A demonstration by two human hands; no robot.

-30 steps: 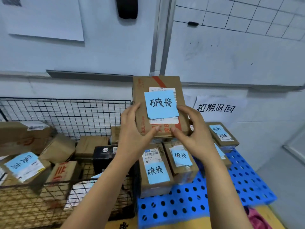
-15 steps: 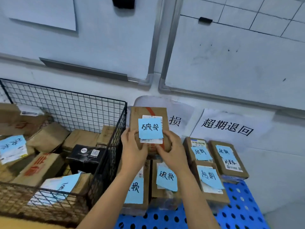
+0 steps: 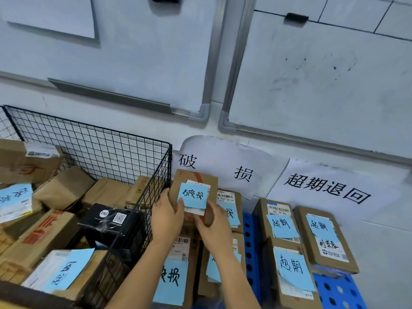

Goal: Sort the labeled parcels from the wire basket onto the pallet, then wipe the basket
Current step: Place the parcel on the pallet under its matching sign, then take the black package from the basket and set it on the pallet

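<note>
I hold a brown cardboard parcel (image 3: 196, 184) with a blue handwritten note between both hands, low over the back left of the blue perforated pallet (image 3: 334, 288). My left hand (image 3: 166, 216) grips its left edge and my right hand (image 3: 215, 224) grips its lower right corner. It sits against the wall under the left paper sign (image 3: 223, 161), behind other blue-noted parcels (image 3: 176, 275). The black wire basket (image 3: 124, 152) stands to the left, with several parcels inside.
A black box (image 3: 111, 221) and a blue-noted parcel (image 3: 66, 268) lie in the basket near its right wall. Three parcels (image 3: 287, 241) with blue notes sit on the pallet under the right sign (image 3: 327, 188). Whiteboards hang on the wall above.
Both hands have lowered the parcel from chest height down and forward to the back of the pallet by the wall. My view has tilted down and moved closer.
</note>
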